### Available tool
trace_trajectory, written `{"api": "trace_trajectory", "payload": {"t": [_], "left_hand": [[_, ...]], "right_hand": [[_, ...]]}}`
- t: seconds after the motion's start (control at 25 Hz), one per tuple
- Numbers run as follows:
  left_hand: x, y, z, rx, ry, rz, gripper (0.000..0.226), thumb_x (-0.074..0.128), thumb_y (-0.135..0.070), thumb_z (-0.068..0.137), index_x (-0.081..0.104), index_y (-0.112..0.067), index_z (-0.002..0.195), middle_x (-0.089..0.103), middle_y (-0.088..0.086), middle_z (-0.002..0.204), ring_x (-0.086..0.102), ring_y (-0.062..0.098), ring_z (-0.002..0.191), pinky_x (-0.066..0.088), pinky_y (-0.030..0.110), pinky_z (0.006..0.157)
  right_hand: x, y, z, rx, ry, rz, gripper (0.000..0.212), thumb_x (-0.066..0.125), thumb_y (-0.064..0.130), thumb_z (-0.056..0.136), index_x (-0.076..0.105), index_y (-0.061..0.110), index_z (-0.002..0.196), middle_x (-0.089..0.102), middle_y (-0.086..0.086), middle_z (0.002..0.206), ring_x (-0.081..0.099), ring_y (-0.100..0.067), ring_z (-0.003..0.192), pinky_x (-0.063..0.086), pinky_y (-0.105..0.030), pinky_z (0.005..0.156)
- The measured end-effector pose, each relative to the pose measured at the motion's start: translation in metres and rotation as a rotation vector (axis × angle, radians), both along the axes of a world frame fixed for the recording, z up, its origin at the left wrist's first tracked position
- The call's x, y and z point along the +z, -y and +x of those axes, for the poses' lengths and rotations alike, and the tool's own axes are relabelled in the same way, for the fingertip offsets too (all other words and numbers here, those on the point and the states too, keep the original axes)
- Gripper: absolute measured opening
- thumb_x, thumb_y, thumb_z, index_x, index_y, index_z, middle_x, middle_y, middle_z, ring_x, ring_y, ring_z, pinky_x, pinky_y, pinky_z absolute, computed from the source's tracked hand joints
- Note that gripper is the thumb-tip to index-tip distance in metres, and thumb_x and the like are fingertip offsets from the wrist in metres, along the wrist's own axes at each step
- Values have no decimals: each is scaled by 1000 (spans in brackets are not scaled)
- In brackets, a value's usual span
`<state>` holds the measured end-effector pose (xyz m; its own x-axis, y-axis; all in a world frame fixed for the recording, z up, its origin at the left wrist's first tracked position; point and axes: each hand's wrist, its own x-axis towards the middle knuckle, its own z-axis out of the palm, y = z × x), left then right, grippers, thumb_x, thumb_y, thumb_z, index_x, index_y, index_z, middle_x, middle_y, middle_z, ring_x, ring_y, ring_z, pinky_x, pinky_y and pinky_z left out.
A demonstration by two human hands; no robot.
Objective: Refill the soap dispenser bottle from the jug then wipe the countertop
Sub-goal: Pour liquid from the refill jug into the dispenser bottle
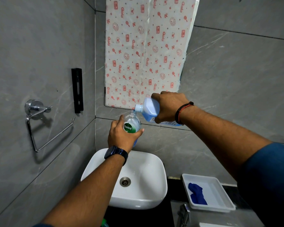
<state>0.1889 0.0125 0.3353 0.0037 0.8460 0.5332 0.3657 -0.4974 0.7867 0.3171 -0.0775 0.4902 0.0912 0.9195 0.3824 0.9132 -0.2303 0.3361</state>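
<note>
My left hand (121, 136) grips a clear soap dispenser bottle (131, 123) with a green Dettol label, held upright above the white sink (154, 190), its top off. My right hand (169, 107) holds a translucent jug (150, 110) of blue liquid, tilted so its spout meets the bottle's open neck. Blue liquid shows low in the bottle under my fingers. A blue cloth (196, 194) lies in a white tray (220, 184) on the dark countertop (174, 185) to the right of the sink.
A chrome towel ring (39, 122) and a black bracket (77, 90) hang on the grey tiled left wall. A patterned paper sheet (144, 49) covers the back wall opening. A chrome fitting (184, 213) sits below the tray.
</note>
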Motion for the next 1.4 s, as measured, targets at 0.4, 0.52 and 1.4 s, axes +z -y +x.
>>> {"api": "trace_trajectory", "payload": {"t": [0.4, 0.52, 1.4], "left_hand": [[1, 0, -2, -5, -9, -6, 102, 77, -65, 45, 43, -24, 132, 53, 4, 115, 55, 25, 100, 46, 30, 73], [1, 1, -3, -10, -4, -7, 102, 78, -65, 45, 42, -25, 132, 53, 4, 115, 56, 25, 100, 47, 30, 72], [5, 7, -5, -13, -11, -3, 102, 77, -65, 46, 41, -25, 133, 52, 2, 117, 55, 24, 101, 48, 31, 73]], "right_hand": [[0, 0, -1, -4, 4, -3, 76, 77, 53, 57, 44, 28, 120, 59, 0, 102, 54, -22, 87, 41, -32, 62], [0, 0, -1, -9, 0, -1, 76, 77, 54, 56, 44, 28, 120, 59, 0, 102, 53, -21, 86, 42, -33, 63], [4, 6, -2, -15, 2, 13, 75, 76, 54, 54, 45, 30, 117, 55, 3, 93, 47, -17, 79, 44, -32, 62]]}}
